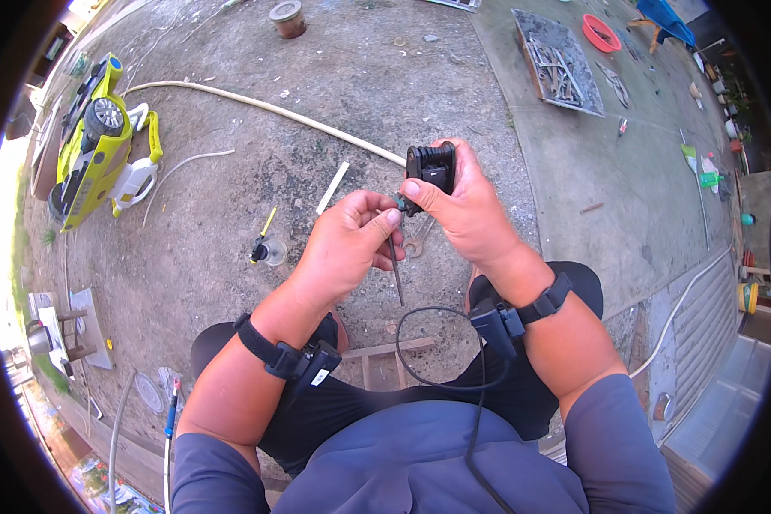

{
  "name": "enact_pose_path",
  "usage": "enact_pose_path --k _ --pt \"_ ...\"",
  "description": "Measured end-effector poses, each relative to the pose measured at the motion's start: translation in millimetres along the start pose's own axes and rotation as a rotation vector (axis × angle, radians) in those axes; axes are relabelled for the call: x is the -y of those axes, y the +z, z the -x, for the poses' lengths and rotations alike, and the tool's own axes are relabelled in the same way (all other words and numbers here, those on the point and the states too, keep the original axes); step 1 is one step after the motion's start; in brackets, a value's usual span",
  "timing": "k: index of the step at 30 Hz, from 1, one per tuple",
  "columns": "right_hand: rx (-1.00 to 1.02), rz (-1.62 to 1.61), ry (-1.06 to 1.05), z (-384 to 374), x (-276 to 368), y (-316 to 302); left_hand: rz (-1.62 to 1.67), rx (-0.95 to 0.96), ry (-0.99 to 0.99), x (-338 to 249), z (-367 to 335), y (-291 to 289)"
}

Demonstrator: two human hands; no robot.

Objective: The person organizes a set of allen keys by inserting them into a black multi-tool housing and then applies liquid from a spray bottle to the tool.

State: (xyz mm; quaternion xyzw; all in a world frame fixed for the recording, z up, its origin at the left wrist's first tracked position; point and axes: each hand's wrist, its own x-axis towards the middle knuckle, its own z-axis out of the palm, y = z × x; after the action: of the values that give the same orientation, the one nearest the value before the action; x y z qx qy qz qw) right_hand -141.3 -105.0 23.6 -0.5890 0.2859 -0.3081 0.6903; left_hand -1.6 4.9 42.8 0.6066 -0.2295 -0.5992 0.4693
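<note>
My right hand [469,206] grips a black ribbed block-shaped part [432,169], its thumb pressed across the near side. At the lower left corner of that part, my left hand [349,238] is closed in a pinch around a thin dark rod [397,276], which hangs down below the fingers. A small teal piece [401,202] shows between the left fingertips and the black part; whether it joins the rod cannot be made out. Below the hands a wrench [415,246] lies on the ground, partly hidden by my left fingers.
A pale hose [274,109] curves across the ground. On the left lies a tipped yellow-green toy car [94,146]. Near my left arm are a yellow-and-black tool [264,238] and a white strip [332,188]. A metal tray [558,68] of tools and a red basin [601,32] sit far right.
</note>
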Motion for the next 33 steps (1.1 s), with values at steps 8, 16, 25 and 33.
enact_pose_path --k 8,16,25,33 --pt "-0.101 -0.371 0.233 -3 4 -5 -0.293 0.097 0.298 -4 5 -2" --pt "-0.055 -0.418 0.366 -3 4 -6 -1.009 0.019 0.814 -7 8 -10" --pt "-0.004 -0.36 0.324 1 -2 -1 -0.85 -0.073 0.794 -4 6 -6" --pt "0.006 -0.281 0.245 5 -3 5 -0.065 -0.179 0.125 -4 2 4"
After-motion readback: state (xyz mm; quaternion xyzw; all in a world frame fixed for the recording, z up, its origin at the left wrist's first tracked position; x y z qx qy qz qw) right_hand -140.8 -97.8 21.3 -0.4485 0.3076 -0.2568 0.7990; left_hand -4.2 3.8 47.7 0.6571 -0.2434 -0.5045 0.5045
